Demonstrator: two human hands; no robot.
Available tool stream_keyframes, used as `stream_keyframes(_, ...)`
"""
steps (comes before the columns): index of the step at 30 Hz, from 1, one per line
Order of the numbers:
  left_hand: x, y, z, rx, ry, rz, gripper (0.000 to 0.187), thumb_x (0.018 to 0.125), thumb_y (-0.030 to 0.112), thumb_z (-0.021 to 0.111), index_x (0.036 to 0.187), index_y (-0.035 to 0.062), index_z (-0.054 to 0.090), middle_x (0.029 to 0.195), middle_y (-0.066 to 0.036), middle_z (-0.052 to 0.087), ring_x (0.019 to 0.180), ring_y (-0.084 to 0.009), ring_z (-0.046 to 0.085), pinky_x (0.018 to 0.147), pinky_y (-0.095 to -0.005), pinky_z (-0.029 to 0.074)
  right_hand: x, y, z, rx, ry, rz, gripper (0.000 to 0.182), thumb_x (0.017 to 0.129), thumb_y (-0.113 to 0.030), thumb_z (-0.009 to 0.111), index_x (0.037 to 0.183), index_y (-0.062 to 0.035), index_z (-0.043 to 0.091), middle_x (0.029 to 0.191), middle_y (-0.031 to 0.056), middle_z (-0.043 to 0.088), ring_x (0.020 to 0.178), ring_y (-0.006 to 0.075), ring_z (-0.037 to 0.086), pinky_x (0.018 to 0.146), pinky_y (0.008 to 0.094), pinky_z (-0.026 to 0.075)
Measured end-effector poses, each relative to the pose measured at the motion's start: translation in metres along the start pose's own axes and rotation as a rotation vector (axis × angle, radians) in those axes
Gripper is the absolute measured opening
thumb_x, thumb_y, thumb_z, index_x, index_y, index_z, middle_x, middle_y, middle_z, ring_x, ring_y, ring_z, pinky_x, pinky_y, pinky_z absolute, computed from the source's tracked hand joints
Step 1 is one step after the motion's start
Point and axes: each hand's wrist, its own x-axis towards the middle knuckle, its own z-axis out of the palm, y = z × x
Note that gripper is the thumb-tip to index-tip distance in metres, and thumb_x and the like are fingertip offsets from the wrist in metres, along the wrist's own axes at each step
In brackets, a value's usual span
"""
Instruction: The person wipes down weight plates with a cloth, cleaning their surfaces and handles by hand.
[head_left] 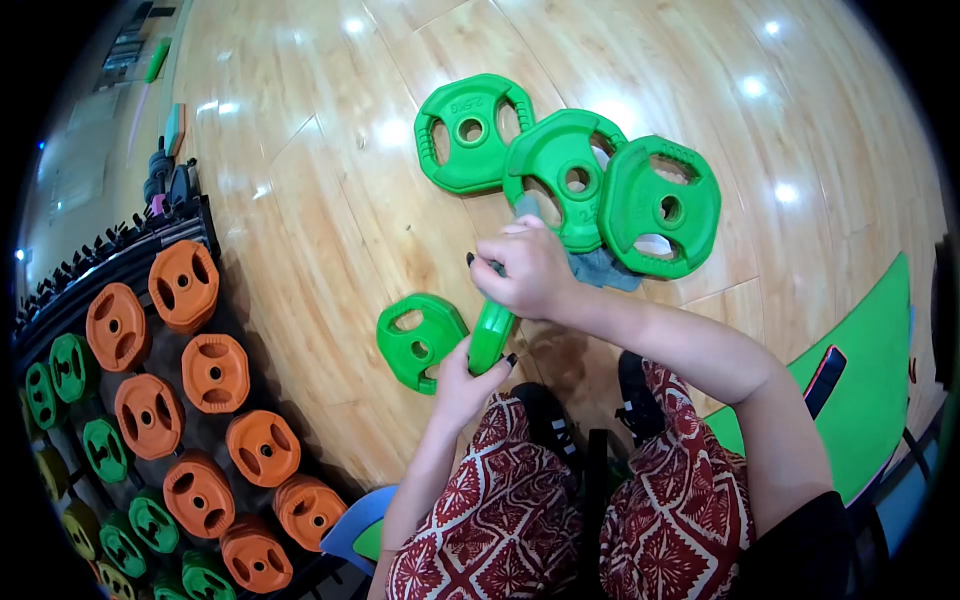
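My left hand (463,388) grips the lower end of a green weight plate (490,338), which is held up edge-on between my knees and the floor plates. My right hand (527,268) is closed at the plate's upper end, and a bit of grey-blue cloth (527,206) pokes out above its fingers. Left of the held plate, another green weight plate (420,343) lies flat on the floor. Farther off, three more overlap: a left plate (462,165), a middle plate (560,205) and a right plate (690,235). Blue-grey fabric (604,272) shows beneath them.
On the left stands a rack of orange weight plates (215,372) and green ones (105,450), with dumbbells (155,180) beyond. A phone (826,380) rests on a green surface (870,340) at right. My shoes (545,420) are close below the held plate, on the wooden floor (330,200).
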Motion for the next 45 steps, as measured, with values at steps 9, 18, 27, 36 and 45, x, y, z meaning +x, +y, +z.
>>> stream_keyframes(9,0.009,-0.007,0.006,-0.127,-0.089,0.001,0.022,0.069,0.012,0.069,0.083,0.0011,0.057,0.070,0.003,0.055,0.063,-0.0043,0.047,0.058,-0.0214,0.040,0.004,0.010,-0.005,0.102,0.173,-0.038,0.009,0.065,-0.013,0.058,0.066,-0.0085,0.050,0.062,0.0062,0.048,0.066,0.0242,0.048,0.062,0.0362,0.035)
stream_keyframes(18,0.012,-0.016,0.029,-0.071,0.017,0.200,0.020,0.066,0.014,0.070,0.075,0.0001,0.060,0.062,-0.006,0.059,0.060,-0.0116,0.057,0.055,-0.0291,0.045,-0.007,-0.015,-0.012,-0.149,-0.072,-0.250,0.015,0.060,-0.019,0.060,0.052,-0.0122,0.049,0.052,0.0012,0.045,0.056,0.0190,0.047,0.053,0.0341,0.034)
stream_keyframes(27,0.012,-0.015,0.034,-0.183,-0.081,0.178,0.031,0.067,0.026,0.070,0.085,0.0020,0.061,0.080,-0.011,0.063,0.075,-0.0162,0.061,0.062,-0.0318,0.047,-0.019,-0.033,-0.027,-0.114,-0.262,-0.418,0.018,0.060,-0.017,0.062,0.055,-0.0119,0.045,0.058,0.0004,0.043,0.055,0.0177,0.043,0.050,0.0321,0.031)
stream_keyframes(36,0.021,-0.037,0.038,-0.134,-0.074,0.369,0.030,0.063,0.031,0.067,0.075,0.0044,0.061,0.067,-0.011,0.060,0.062,-0.0232,0.059,0.058,-0.0347,0.045,0.015,-0.027,-0.026,-0.128,-0.519,-0.476,0.021,0.060,-0.008,0.059,0.057,-0.0089,0.038,0.057,0.0054,0.040,0.053,0.0233,0.041,0.049,0.0340,0.029)
stream_keyframes(45,0.023,-0.072,0.047,-0.340,0.116,0.469,0.028,0.060,0.031,0.068,0.067,0.0051,0.061,0.060,-0.011,0.059,0.056,-0.0247,0.058,0.055,-0.0349,0.045,-0.009,-0.061,0.007,-0.266,-0.588,-0.674,0.028,0.061,-0.016,0.067,0.059,-0.0115,0.040,0.059,0.0043,0.038,0.057,0.0229,0.039,0.053,0.0339,0.027)
